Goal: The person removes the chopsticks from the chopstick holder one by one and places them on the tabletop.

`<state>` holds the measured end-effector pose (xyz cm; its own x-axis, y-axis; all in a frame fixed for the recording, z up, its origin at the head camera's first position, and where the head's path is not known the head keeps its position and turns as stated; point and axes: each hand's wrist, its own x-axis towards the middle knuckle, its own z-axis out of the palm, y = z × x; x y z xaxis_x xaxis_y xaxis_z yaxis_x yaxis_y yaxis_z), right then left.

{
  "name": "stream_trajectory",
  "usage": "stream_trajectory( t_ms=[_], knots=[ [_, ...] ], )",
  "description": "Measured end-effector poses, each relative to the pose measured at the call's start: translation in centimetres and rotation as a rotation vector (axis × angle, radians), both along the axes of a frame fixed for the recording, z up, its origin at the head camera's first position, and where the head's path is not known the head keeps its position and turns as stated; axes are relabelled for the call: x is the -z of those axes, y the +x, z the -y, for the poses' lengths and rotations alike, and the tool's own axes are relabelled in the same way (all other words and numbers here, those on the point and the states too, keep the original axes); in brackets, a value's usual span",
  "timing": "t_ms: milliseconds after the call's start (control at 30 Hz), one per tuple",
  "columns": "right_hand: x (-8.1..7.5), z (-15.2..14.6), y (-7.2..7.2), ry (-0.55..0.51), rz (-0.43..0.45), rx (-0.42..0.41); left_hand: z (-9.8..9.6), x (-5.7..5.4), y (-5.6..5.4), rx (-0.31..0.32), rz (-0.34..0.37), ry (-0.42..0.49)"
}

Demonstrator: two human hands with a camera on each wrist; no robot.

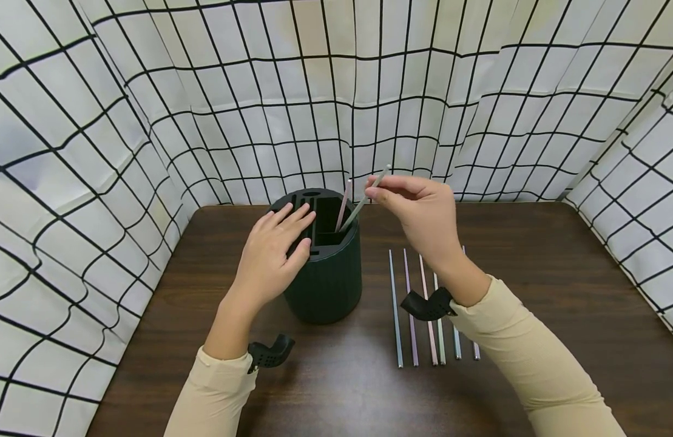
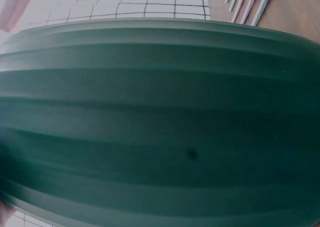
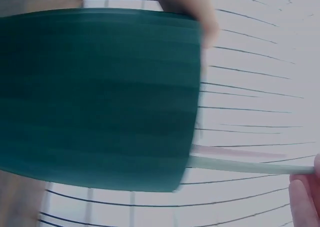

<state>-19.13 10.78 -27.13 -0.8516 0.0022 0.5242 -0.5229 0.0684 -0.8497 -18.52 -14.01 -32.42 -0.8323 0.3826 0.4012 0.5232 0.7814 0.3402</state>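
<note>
A dark green ribbed utensil holder (image 1: 328,291) with a slotted black top stands upright on the table. My left hand (image 1: 273,252) rests on the left part of that top, fingers spread and fairly straight. Between thumb and fingertips, my right hand (image 1: 423,209) pinches a pale green chopstick (image 1: 358,211) near its upper end. It leans, its lower end inside the holder's large right compartment. Beside it a pink chopstick (image 1: 344,203) stands in the same compartment. The right wrist view shows the green chopstick (image 3: 240,165) reaching from the rim to my fingertips.
Right of the holder, several pastel chopsticks lie side by side, a blue one (image 1: 395,309) leftmost and a purple one (image 1: 410,309) beside it. My right forearm partly covers the others. A white curtain (image 1: 325,79) with black grid lines surrounds the brown table (image 1: 336,394).
</note>
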Motion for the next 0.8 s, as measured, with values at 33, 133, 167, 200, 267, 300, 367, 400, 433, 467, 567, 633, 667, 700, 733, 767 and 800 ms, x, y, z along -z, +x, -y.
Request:
stream_trajectory(
  t_ms=[33, 133, 167, 200, 267, 300, 367, 400, 433, 467, 567, 633, 667, 700, 733, 767, 800],
  knots=[
    [-0.4, -0.2, 0.2, -0.016, -0.031, 0.006, 0.0, 0.0, 0.0, -0.001, 0.002, 0.000],
    [-1.4, -0.9, 1.1, -0.060, -0.124, 0.027, 0.0, -0.1, 0.1, -0.001, 0.003, -0.002],
    [-1.7, -1.1, 1.4, -0.078, -0.147, 0.030, 0.0, -0.1, 0.1, 0.000, 0.003, -0.002],
    [-2.0, -1.3, 1.6, -0.105, -0.168, 0.029, 0.0, -0.1, 0.1, 0.000, 0.002, -0.002],
    [-2.5, -1.6, 2.3, -0.147, -0.207, 0.036, 0.0, -0.1, 0.1, -0.001, 0.002, -0.001],
    [-2.8, -1.8, 2.6, -0.172, -0.223, 0.040, 0.0, -0.1, 0.1, -0.002, 0.004, 0.000],
    [-3.3, -2.1, 3.3, -0.240, -0.252, 0.040, 0.0, -0.1, 0.1, -0.003, 0.007, -0.001],
    [-3.6, -2.3, 3.5, -0.269, -0.270, 0.042, 0.0, -0.1, 0.1, -0.005, 0.010, -0.002],
    [-3.8, -2.5, 3.8, -0.291, -0.286, 0.048, 0.0, -0.1, 0.0, -0.006, 0.012, -0.002],
    [-4.0, -2.7, 4.0, -0.325, -0.300, 0.044, 0.0, -0.1, 0.0, -0.008, 0.015, -0.003],
    [-4.5, -3.4, 4.5, -0.422, -0.343, 0.037, 0.0, -0.1, 0.1, -0.007, 0.014, -0.004],
    [-4.6, -3.9, 4.8, -0.460, -0.357, 0.053, 0.0, 0.0, 0.1, -0.004, 0.010, -0.002],
    [-4.7, -4.2, 4.9, -0.480, -0.362, 0.059, 0.0, 0.0, 0.1, -0.003, 0.006, -0.002],
    [-4.8, -4.5, 4.9, -0.491, -0.365, 0.072, -0.1, 0.0, 0.1, -0.002, 0.003, 0.000],
    [-4.9, -4.8, 5.0, -0.496, -0.363, 0.084, -0.1, 0.0, 0.1, -0.001, -0.001, 0.001],
    [-5.0, -5.1, 5.0, -0.504, -0.357, 0.094, -0.1, 0.0, 0.1, -0.001, -0.003, 0.001],
    [-5.1, -5.5, 5.0, -0.507, -0.345, 0.101, -0.1, 0.0, 0.1, -0.001, -0.005, 0.001]
  ],
)
